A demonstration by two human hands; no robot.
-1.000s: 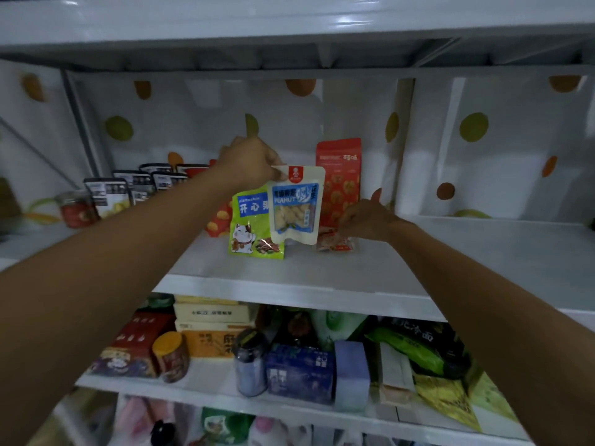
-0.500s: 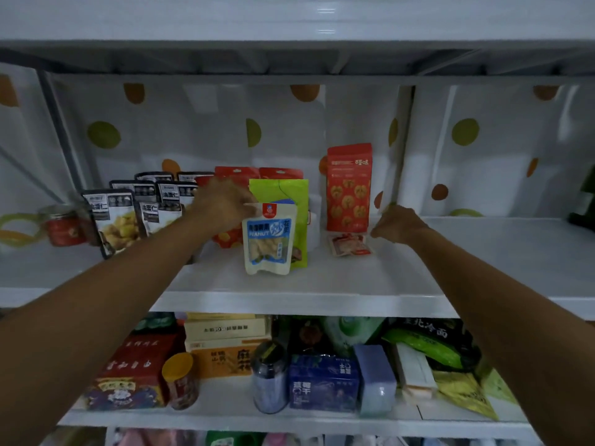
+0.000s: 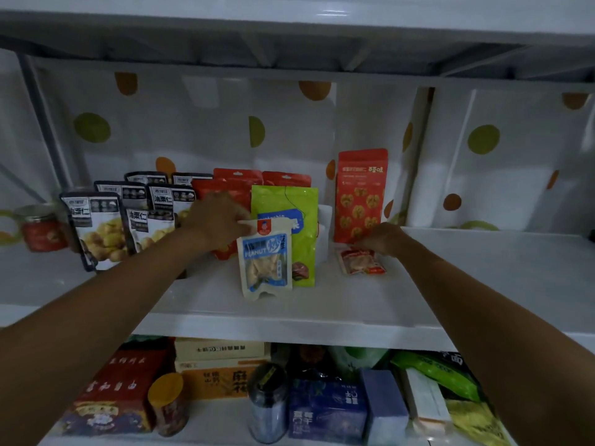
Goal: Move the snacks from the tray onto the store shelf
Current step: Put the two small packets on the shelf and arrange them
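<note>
Shelf (image 3: pixel 483 284) | our left hand (image 3: pixel 219 222) pinches upright peanut pouch (image 3: pixel 265 262) at top | right hand (image 3: pixel 383 238) at flat red packet (image 3: pixel 360 261) far edge, grip unclear

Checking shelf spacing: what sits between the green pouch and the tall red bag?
A white item stands between the green pouch and the tall red bag, in the head view.

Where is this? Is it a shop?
Most likely a small shop. A white shelf holds rows of identical chestnut bags, boxes and jars crowd the lower shelf, and the left hand holds a peanut packet by its top, as if stocking.
</note>
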